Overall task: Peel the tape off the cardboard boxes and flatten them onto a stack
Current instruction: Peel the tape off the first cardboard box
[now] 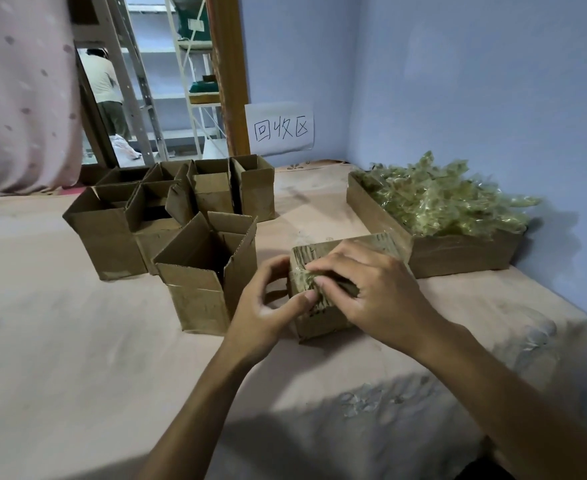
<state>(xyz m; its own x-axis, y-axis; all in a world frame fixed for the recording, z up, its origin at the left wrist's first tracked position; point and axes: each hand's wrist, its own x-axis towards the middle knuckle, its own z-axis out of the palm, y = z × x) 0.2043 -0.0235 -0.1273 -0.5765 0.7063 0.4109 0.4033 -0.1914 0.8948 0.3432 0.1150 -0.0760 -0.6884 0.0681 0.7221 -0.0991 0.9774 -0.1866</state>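
Here, left hand (267, 306): your fingers curl round the left side of the small box (323, 322), thumb on its near face, holding it steady against the pull.
Right hand (375, 289): reaches over the box top, fingertips apparently pinching a crumpled strip of tape (307, 275), probably to lift it away.
Small box: closed, sitting on the cloth-covered table (77, 341) right in front of you, between both hands; not yet flattened.
Nearest open box (198, 299): upright just left of your left hand, flaps raised.
Other open boxes (112, 244): clustered behind it, touching one another, seemingly awaiting flattening.
Tray (458, 254): shallow cardboard, just beyond the small box on the right, handy for discards.
Tape scraps (441, 202): heaped in that tray.
Sign (280, 129): handwritten paper on the far wall.
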